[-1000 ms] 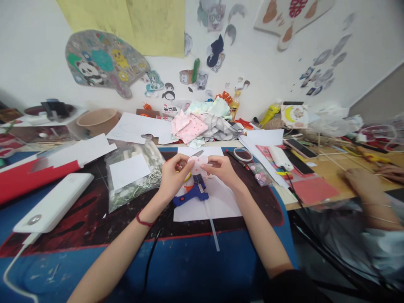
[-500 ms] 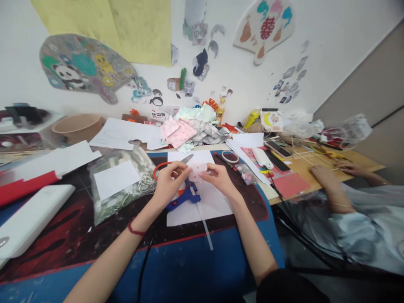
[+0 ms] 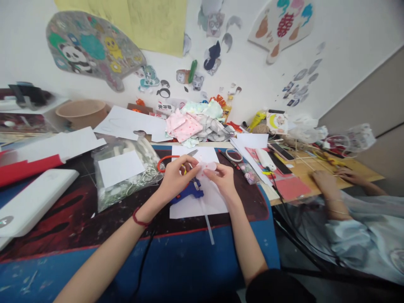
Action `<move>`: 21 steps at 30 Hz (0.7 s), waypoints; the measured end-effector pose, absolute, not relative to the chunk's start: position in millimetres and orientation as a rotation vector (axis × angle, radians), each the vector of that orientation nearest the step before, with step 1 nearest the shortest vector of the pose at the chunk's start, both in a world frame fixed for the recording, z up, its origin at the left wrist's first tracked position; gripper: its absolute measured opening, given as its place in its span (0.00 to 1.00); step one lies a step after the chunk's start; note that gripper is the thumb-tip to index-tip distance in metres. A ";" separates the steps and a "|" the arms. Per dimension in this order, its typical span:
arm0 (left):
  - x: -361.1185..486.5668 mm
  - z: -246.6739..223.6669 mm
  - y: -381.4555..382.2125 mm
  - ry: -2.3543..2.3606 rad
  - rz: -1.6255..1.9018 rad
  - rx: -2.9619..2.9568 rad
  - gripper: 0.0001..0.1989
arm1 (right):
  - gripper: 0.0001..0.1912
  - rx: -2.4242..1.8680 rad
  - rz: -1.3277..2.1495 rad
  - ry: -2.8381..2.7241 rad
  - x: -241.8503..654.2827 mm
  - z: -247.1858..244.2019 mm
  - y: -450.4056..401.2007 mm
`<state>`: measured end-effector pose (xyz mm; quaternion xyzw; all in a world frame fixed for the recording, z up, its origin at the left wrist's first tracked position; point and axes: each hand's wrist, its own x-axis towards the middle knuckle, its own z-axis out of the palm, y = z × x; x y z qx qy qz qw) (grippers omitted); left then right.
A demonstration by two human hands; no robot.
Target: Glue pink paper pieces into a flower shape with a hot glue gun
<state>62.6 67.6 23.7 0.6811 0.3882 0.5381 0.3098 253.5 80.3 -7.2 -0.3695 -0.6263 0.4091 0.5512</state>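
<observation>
Between my two hands is a small pale pink piece with red dots (image 3: 208,165), thin like cloth. My left hand (image 3: 178,176) pinches its left edge, and my right hand (image 3: 223,180) grips its right side with thumb and fingers. Beneath them a blue glue gun (image 3: 191,191) lies on a white sheet of paper (image 3: 216,205), with a translucent glue stick (image 3: 208,229) pointing toward me. Orange-handled scissors (image 3: 164,159) lie partly behind my left hand.
A plastic bag (image 3: 126,191) of white cords lies left, beside a long white case (image 3: 41,200). Crumpled patterned fabric (image 3: 186,124) is piled at the back. Right are a tape roll (image 3: 234,155), phones and another person's hands (image 3: 326,184).
The camera view has shifted, so the scene sits further right and slightly higher. Both my hands keep hold of the pink piece, with my right fingers bent closer over it.
</observation>
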 end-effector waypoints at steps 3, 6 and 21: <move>62.4 23.6 68.0 1.041 1.403 1.818 0.08 | 0.12 -0.875 0.991 -1.529 253.8 -5.1 78.6; 62.1 21.2 69.8 1.096 1.374 1.843 0.07 | 0.12 -0.883 1.006 -1.555 255.4 -4.8 76.9; 63.8 21.0 71.2 1.059 1.298 1.847 0.09 | 0.13 -0.907 0.941 -1.559 258.8 -1.2 71.3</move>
